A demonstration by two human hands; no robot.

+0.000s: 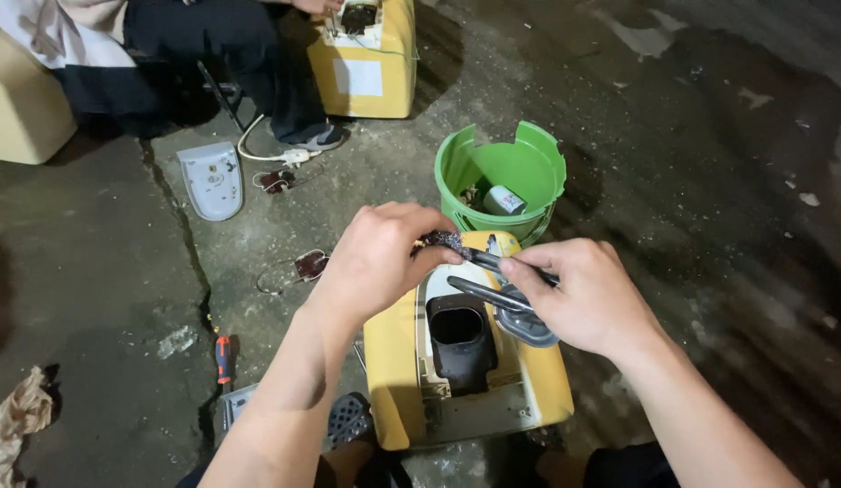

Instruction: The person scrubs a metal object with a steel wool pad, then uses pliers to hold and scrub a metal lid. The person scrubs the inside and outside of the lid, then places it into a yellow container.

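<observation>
I see my left hand (377, 262) pinching a small dark part (444, 240) at the top of the yellow housing (393, 370), while my right hand (583, 294) grips metal pliers (497, 294) just beside it, their tips meeting that part. Below both hands a black duct (458, 343) opens inside the housing. Just beyond my hands stands a broken green bucket (538, 167). Left of my left forearm lies a red-handled screwdriver (224, 357); farther off, a grey cover plate (211, 181).
</observation>
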